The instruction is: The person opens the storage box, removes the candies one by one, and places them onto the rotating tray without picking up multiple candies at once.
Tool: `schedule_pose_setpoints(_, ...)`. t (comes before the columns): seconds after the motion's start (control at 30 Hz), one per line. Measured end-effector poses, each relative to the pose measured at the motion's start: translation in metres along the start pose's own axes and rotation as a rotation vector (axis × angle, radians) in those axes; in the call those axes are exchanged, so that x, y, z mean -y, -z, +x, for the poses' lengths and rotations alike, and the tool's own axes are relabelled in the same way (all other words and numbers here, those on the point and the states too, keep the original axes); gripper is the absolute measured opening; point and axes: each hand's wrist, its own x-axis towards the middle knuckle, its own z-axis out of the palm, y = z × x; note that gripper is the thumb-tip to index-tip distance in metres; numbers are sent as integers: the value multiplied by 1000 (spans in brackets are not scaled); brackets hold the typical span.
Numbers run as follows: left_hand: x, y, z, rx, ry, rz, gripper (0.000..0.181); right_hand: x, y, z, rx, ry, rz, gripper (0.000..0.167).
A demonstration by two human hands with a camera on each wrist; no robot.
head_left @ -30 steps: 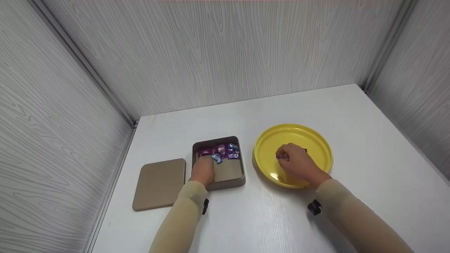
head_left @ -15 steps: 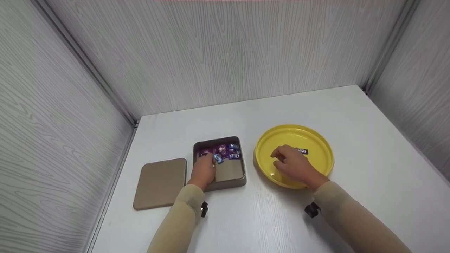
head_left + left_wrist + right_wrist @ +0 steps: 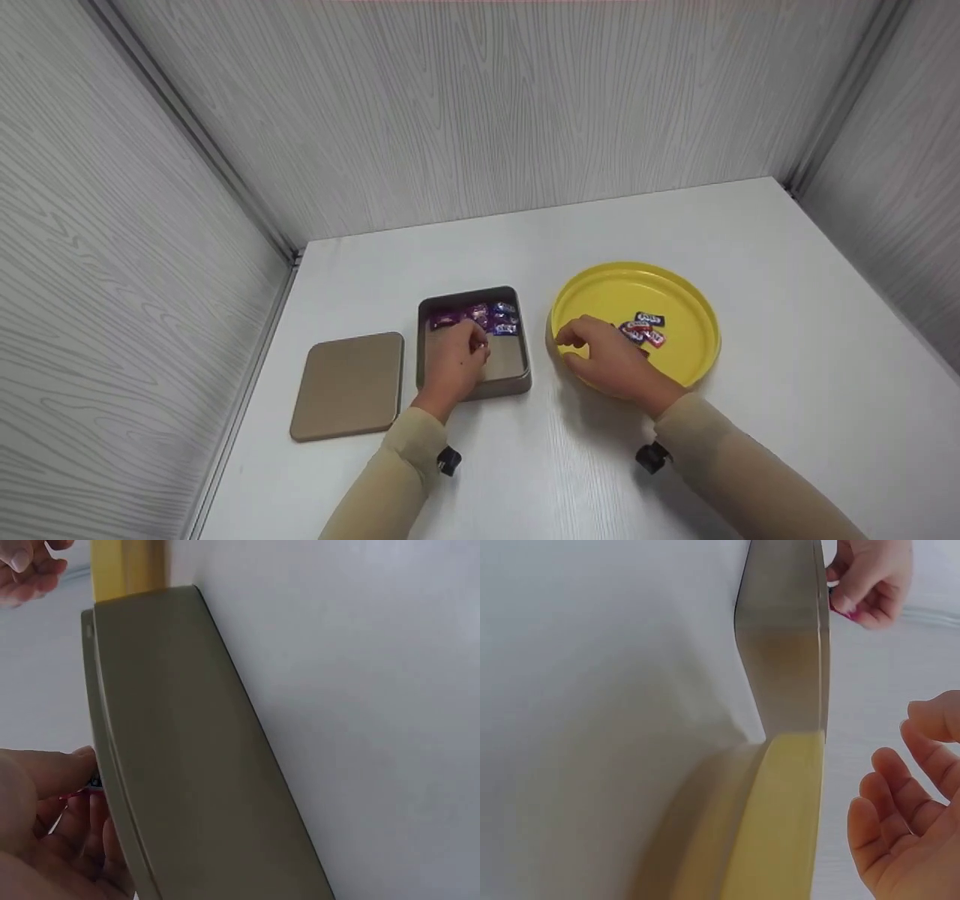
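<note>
My left hand is over the open brown tin, pinching a small wrapped candy between thumb and fingers. A bit of pink and dark wrapper shows in both wrist views. Several purple and blue wrapped candies lie along the far side of the tin, partly covered by this hand. Above the left part of the round yellow tray, my right hand has loosely bent fingers and holds nothing. Several dark blue and red wrapped candies lie on the tray, some hidden behind the right hand.
A flat square brown lid lies on the white table to the left of the tin. Pale wood-grain panels stand at the back and both sides. The tin and tray sit side by side with a narrow gap.
My right hand has released a candy onto the tray and moved left. My left hand has lifted from the tin's floor and shifted right with a candy. More candies show on the tray.
</note>
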Motion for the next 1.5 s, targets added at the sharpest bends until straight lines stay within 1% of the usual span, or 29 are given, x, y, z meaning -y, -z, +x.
schedule_pose_setpoints(0.1,-11,-2,-6,38,-23,-110,15,8,-4,-1,5,1,3,19)
schedule_pose_setpoints(0.2,-22,-5,-11,77,-24,-176,19,14,-8,-2,4,26,21,19)
schedule_pose_setpoints(0.33,-32,-12,-18,99,-25,-169,22,21,-14,-5,0,59,17,25)
schedule_pose_setpoints(0.43,-36,-18,-22,105,-40,-155,21,25,-19,-8,6,79,-15,29)
schedule_pose_setpoints(0.5,-38,-21,-25,104,-62,-164,20,26,-22,-10,7,108,-41,30)
schedule_pose_setpoints(0.67,-44,-26,-30,121,-106,-236,19,28,-31,-13,-22,212,-85,29)
schedule_pose_setpoints(0.73,-46,-27,-32,145,-105,-273,20,28,-34,-14,-41,230,-99,28)
schedule_pose_setpoints(0.93,-52,-32,-35,195,-82,-330,20,27,-38,-17,-81,223,-138,27)
schedule_pose_setpoints(1.1,-52,-37,-37,213,-63,-368,19,26,-39,-19,-111,234,-168,26)
schedule_pose_setpoints(1.23,-53,-39,-37,222,-52,-372,19,22,-40,-21,-137,246,-205,24)
schedule_pose_setpoints(1.3,-53,-40,-37,226,-60,-364,18,20,-40,-21,-151,247,-219,22)
schedule_pose_setpoints(1.37,-53,-40,-37,227,-79,-345,18,17,-39,-20,-161,230,-224,20)
schedule_pose_setpoints(1.5,-53,-39,-36,237,-122,-300,20,11,-33,-18,-142,153,-205,15)
